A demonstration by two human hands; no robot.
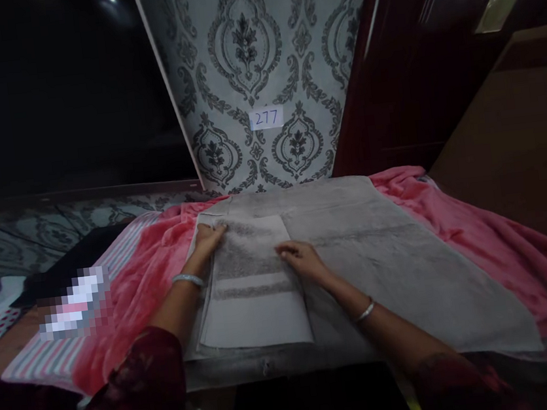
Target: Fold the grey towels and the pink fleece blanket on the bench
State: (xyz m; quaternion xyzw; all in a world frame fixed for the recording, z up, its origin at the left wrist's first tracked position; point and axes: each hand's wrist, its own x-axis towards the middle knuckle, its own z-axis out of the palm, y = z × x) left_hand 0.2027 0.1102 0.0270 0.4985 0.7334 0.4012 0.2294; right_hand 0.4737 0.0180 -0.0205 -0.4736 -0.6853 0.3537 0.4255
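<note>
A folded grey-and-white cloth point(257, 319), towel-like, lies flat with a darker grey panel and a dark stripe across it. My left hand point(209, 237) is at its far left corner, thumb on top and fingers closed at the edge. My right hand point(306, 262) hovers at the cloth's right edge, its fingers loosely bent and apart; no cloth shows in them. Under the folded cloth, a larger grey cloth point(390, 271) is spread across the surface.
Pink plush blanket point(496, 252) shows on both sides beneath the grey cloth. Striped fabric point(126, 255) lies at the left. Behind stand a dark screen point(58, 98), a patterned wall point(246, 50) with a paper marked 277 point(266, 117), and a cardboard box point(517, 138).
</note>
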